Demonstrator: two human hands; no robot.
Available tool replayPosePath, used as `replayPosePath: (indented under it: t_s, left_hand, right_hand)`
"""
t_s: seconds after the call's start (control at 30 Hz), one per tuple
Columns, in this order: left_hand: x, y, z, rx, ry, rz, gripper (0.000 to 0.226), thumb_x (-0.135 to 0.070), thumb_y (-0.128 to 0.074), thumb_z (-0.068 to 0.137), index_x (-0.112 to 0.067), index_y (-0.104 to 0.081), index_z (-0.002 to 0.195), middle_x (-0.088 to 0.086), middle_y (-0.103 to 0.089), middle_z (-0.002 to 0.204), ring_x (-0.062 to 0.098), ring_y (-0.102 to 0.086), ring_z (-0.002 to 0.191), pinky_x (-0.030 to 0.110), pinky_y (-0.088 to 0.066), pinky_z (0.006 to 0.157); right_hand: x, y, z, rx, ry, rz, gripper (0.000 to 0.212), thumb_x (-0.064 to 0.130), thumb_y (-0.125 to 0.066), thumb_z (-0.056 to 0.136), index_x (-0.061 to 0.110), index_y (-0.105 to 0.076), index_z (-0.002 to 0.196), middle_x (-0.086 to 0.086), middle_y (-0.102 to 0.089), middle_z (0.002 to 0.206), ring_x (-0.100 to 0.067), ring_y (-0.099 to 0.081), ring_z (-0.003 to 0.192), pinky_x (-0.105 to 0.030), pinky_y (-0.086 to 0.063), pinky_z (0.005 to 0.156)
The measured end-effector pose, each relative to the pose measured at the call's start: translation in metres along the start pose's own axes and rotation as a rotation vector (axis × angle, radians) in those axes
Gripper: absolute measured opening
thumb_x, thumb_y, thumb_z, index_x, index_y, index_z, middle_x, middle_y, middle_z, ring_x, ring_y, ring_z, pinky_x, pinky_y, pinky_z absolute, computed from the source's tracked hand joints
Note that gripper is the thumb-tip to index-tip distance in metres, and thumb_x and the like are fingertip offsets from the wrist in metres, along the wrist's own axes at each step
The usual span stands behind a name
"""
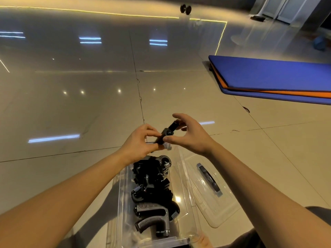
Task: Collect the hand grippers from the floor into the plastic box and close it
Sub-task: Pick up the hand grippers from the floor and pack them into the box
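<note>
Your plastic box (120, 197) sits at lower centre of the frame with no lid on. Its clear lid (221, 211) lies flat on the floor just to the right. A pile of hand grippers (152, 187) already lies inside the box. One last gripper (167, 132) is in the air at mid-frame, above the box's far end. Your left hand (141, 143) pinches its lower end with curled fingers, and your right hand (194, 136) pinches the upper end. Expect it to be rigid and fairly light, with a stiff spring. The moulded handles look like the surest hold. Lower it rather than drop it, since the thin clear walls may crack.
</note>
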State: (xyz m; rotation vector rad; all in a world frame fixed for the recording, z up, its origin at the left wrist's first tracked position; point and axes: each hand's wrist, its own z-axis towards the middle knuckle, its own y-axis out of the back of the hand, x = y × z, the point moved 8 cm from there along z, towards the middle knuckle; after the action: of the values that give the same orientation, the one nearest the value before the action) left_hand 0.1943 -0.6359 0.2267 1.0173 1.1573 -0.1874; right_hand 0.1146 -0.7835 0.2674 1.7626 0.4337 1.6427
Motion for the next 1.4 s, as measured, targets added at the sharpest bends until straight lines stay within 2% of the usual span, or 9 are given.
replayPosePath:
  t_s: [0.1,0.3,0.43,0.7,0.83,0.97,1.1,1.23,1.4]
  left_hand:
    - [-0.005,0.016,0.004,-0.078,-0.071,0.071,0.029,-0.033,-0.084,0.078,-0.035,-0.073,0.104,-0.014,-0.053,0.113,0.004,-0.046,0.112,0.019,-0.034,0.092]
    - [-0.013,0.021,0.004,-0.098,-0.15,0.211,0.028,-0.034,-0.085,0.076,-0.036,-0.075,0.102,-0.011,-0.05,0.117,0.012,-0.043,0.115,0.036,-0.039,0.099]
    - [-0.02,0.02,0.005,-0.083,-0.208,0.343,0.029,-0.038,-0.083,0.077,-0.035,-0.075,0.104,-0.011,-0.048,0.12,0.012,-0.039,0.117,0.037,-0.037,0.1]
    - [-0.022,0.01,0.003,-0.047,-0.231,0.472,0.03,-0.044,-0.084,0.073,-0.036,-0.074,0.1,-0.012,-0.046,0.124,0.012,-0.036,0.122,0.031,-0.026,0.098]
    - [-0.012,0.017,0.002,-0.11,-0.184,0.495,0.061,-0.055,-0.084,0.067,-0.035,-0.056,0.117,-0.01,-0.047,0.129,0.015,-0.041,0.123,0.04,-0.036,0.106]
    - [0.016,0.021,-0.001,-0.069,0.026,0.485,0.09,-0.069,-0.077,0.066,-0.03,-0.047,0.142,-0.007,-0.058,0.132,0.018,-0.051,0.124,0.042,-0.038,0.106]
    - [0.029,0.01,-0.006,0.088,0.074,0.417,0.066,-0.059,-0.078,0.073,-0.026,-0.063,0.128,-0.004,-0.068,0.117,0.018,-0.059,0.111,0.036,-0.044,0.096]
    - [0.04,0.004,-0.013,0.181,0.098,0.429,0.066,-0.052,-0.081,0.074,-0.026,-0.06,0.131,-0.006,-0.063,0.117,0.015,-0.055,0.109,0.04,-0.048,0.096]
    - [0.064,-0.019,-0.038,0.226,0.136,0.547,0.059,-0.066,-0.074,0.062,-0.032,-0.06,0.108,-0.008,-0.058,0.101,0.014,-0.054,0.096,0.037,-0.051,0.087]
  right_hand:
    - [-0.003,0.003,0.0,0.045,0.002,-0.065,0.086,0.048,-0.081,0.08,0.015,-0.043,0.149,0.001,-0.052,0.135,-0.014,-0.054,0.117,-0.032,-0.048,0.1]
    - [-0.003,0.002,0.003,0.129,-0.002,-0.138,0.073,0.039,-0.081,0.081,0.013,-0.049,0.142,0.0,-0.053,0.125,-0.015,-0.053,0.111,-0.021,-0.045,0.085]
    - [-0.01,-0.003,0.002,0.212,-0.033,-0.197,0.064,0.036,-0.081,0.08,0.015,-0.052,0.134,-0.001,-0.053,0.122,-0.018,-0.053,0.11,-0.026,-0.047,0.086]
    - [-0.01,-0.013,-0.004,0.247,-0.013,-0.303,0.078,0.053,-0.082,0.076,0.016,-0.051,0.137,0.002,-0.051,0.121,-0.016,-0.054,0.106,-0.032,-0.052,0.091]
    - [-0.012,-0.009,-0.006,0.212,0.005,-0.266,0.071,0.046,-0.084,0.076,0.015,-0.053,0.131,0.001,-0.053,0.117,-0.016,-0.056,0.101,-0.03,-0.053,0.087]
    - [-0.021,-0.01,-0.008,0.234,-0.013,-0.213,0.068,0.047,-0.085,0.075,0.016,-0.055,0.127,0.001,-0.056,0.113,-0.017,-0.058,0.098,-0.032,-0.055,0.084]
    - [-0.026,-0.021,-0.011,0.289,0.011,-0.272,0.073,0.043,-0.086,0.075,0.015,-0.052,0.133,0.002,-0.053,0.121,-0.016,-0.057,0.102,-0.027,-0.052,0.084]
    - [-0.036,-0.035,-0.016,0.333,0.033,-0.405,0.079,0.04,-0.085,0.076,0.017,-0.046,0.141,0.002,-0.051,0.131,-0.016,-0.054,0.112,-0.027,-0.047,0.093]
    - [-0.055,-0.072,-0.034,0.408,0.062,-0.596,0.084,0.042,-0.082,0.076,0.02,-0.041,0.146,-0.001,-0.051,0.137,-0.019,-0.052,0.119,-0.034,-0.048,0.099]
